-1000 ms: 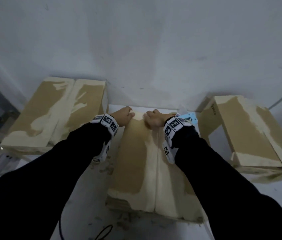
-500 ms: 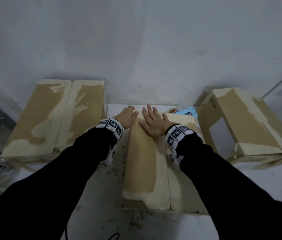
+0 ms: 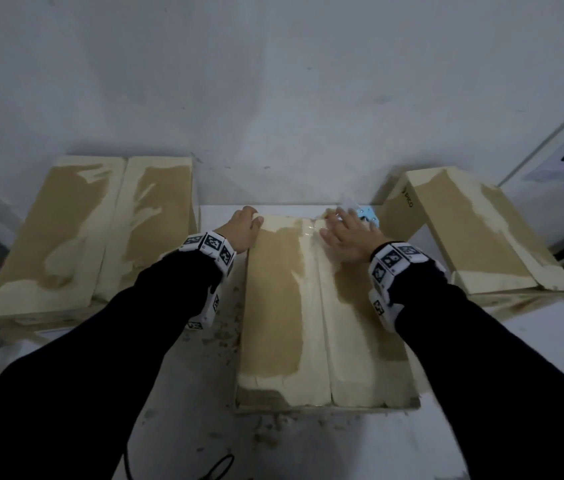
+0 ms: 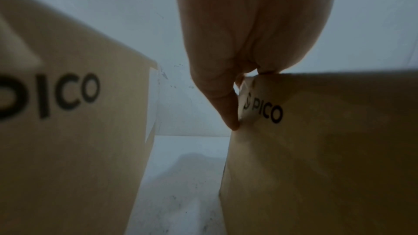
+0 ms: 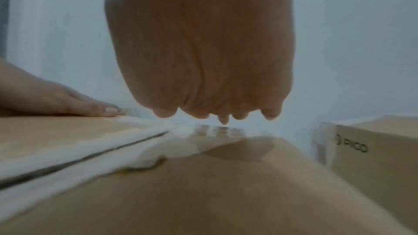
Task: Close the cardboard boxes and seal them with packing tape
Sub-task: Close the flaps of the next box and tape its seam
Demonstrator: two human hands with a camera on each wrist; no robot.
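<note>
The middle cardboard box [image 3: 273, 306] lies closed in front of me, its two top flaps meeting at a lengthwise seam. Glossy clear tape [image 3: 311, 230] covers the far end of that seam. My left hand [image 3: 244, 230] grips the box's far left corner, fingers curled over the top edge. Its thumb [image 4: 228, 113] presses the side wall beside the PICO print on the box [image 4: 316, 149]. My right hand [image 3: 346, 237] is flat with fingers spread over the far right flap. In the right wrist view its fingertips [image 5: 224, 119] hover just above the shiny tape [image 5: 214, 129].
A blue tape dispenser [image 3: 367, 214] lies behind my right hand at the wall. A closed box [image 3: 93, 237] stands to the left and another box [image 3: 474, 230] to the right, tilted. Cardboard crumbs [image 3: 225, 330] litter the white table [image 3: 516, 341]. A dark cable [image 3: 218, 469] lies near me.
My right hand has uncurled from the far edge, flattened on the seam, then slid right onto the right flap. My left hand has kept hold of the far left corner.
</note>
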